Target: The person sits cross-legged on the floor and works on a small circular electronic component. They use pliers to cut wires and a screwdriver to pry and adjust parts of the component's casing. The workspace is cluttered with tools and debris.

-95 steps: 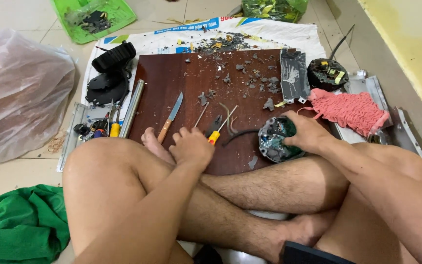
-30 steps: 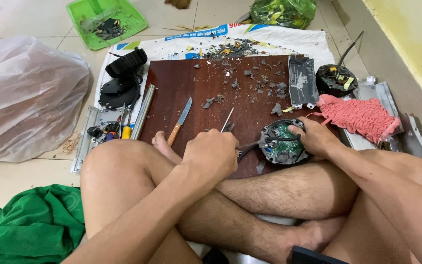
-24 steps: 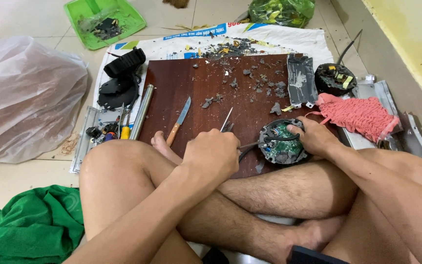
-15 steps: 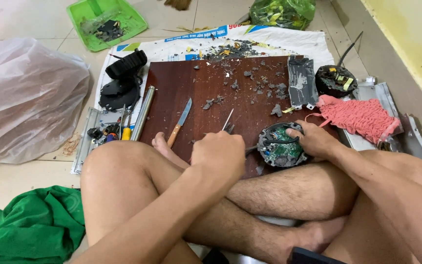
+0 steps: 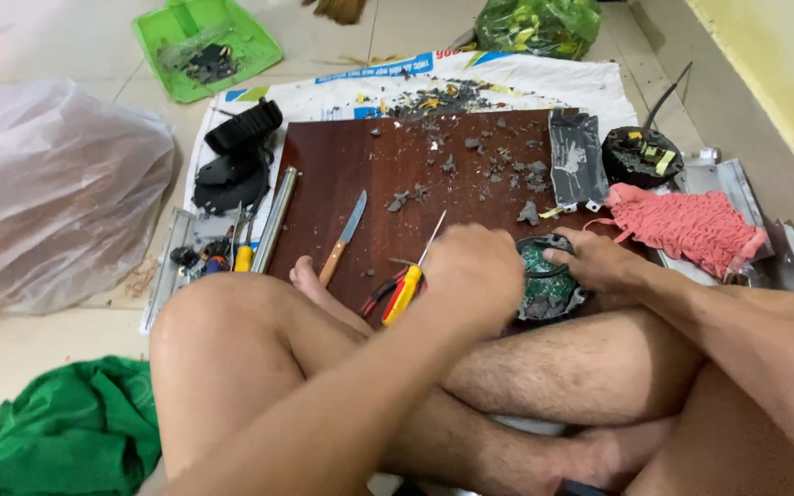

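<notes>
A round black device (image 5: 551,285) with a green circuit board inside rests on the near edge of the dark wooden board (image 5: 388,165), against my leg. My right hand (image 5: 599,262) grips its right rim. My left hand (image 5: 475,271) is curled in a fist on its left rim and covers that side. Just left of that fist lie a screwdriver with a yellow and red handle (image 5: 403,292) and red-handled pliers (image 5: 377,298).
A wooden-handled knife (image 5: 346,237) and grey debris lie on the board. A black panel (image 5: 574,173), a round black part (image 5: 640,156), a pink cloth (image 5: 686,225), black parts (image 5: 232,156), a metal tube (image 5: 273,219), a clear plastic bag (image 5: 48,193), a green tray (image 5: 206,41) and a green cloth (image 5: 66,432) surround it.
My left hand has moved right, from the screwdriver to the device's left rim. The screwdriver now lies uncovered beside it. My right hand stays on the device.
</notes>
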